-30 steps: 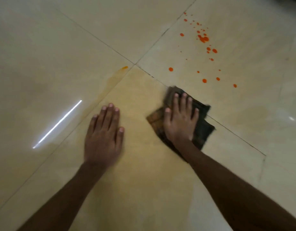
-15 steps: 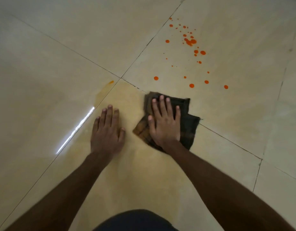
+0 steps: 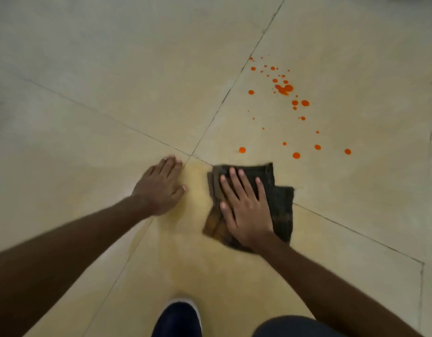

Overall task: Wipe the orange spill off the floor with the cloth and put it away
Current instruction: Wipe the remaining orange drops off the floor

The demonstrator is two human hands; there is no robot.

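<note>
Dark, folded and kinda rumpled, the cloth (image 3: 278,203) has a brownish-orange stain along its left edge and lies flat on the beige tile floor (image 3: 112,81), just below the scattered orange spill (image 3: 284,90). The right hand (image 3: 246,210) presses on it with fingers straight and spread. The left hand (image 3: 160,188) rests flat on a yellowish smear just beside it, fingers relaxed, holding nothing.

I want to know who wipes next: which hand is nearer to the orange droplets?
Right. The right hand presses flat on the cloth, just short of the orange droplets. The left hand rests on the floor, farther left.
</note>
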